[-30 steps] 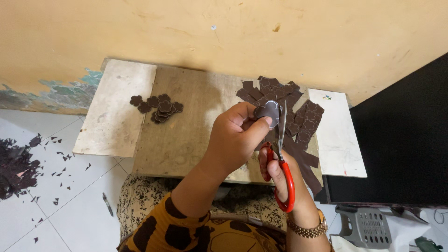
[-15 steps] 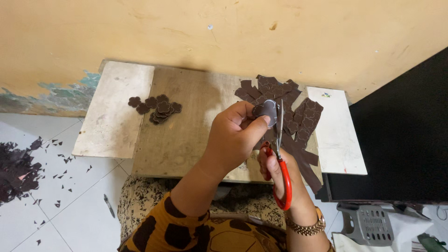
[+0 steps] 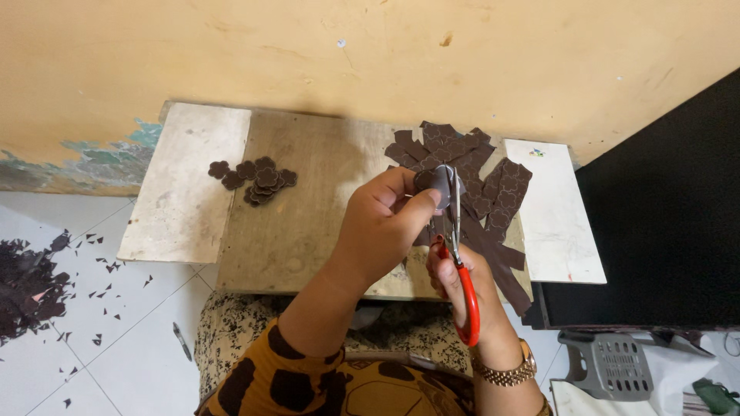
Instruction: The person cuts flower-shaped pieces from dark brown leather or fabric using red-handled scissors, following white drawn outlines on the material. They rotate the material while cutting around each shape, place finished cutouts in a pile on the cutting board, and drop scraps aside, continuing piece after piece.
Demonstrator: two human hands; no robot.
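Observation:
My left hand pinches a small dark brown piece over the wooden board. My right hand grips red-handled scissors, their blades pointing up against that piece. Behind the hands lies a pile of dark brown strips with flower outlines. A small heap of cut flower shapes rests on the board's left part.
The board lies on a low pale slab against a yellow wall. Dark scraps litter the white tile floor at the left. A black panel stands at the right, a grey plastic basket below it. A pen lies on the floor.
The hands and scissors stay almost in place; the small piece has turned slightly between my left fingers.

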